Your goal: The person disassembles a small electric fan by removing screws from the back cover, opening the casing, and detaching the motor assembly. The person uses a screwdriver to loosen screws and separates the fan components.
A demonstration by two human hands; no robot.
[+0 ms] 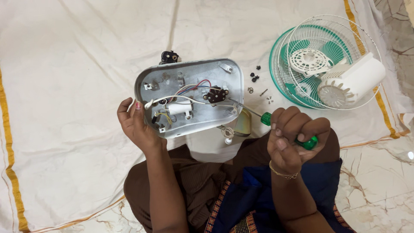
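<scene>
Seen from the head camera, a grey fan base (pixel 189 97) sits in the middle of the frame, turned so its hollow inside faces up. Inside it lie a white cylinder part (pixel 179 108), a small dark switch block (pixel 215 95) and loose wires in red, blue, white and yellow. The left hand (pixel 138 127) grips the base by its lower left rim, fingers curled over the edge. The right hand (pixel 293 138), at centre right, is clenched around the green handle of a screwdriver (pixel 276 123), whose thin metal shaft runs up and left into the base near the switch block. A gold bangle (pixel 282 174) circles that wrist.

Everything rests on a white cloth (pixel 64 64) with a gold border. In the upper right lie the fan's wire guards (pixel 327 60), green blades and a white motor housing (pixel 353 80). Between them and the base, a few small screws (pixel 258 84) lie scattered. A black knob (pixel 169 57) shows just above the base.
</scene>
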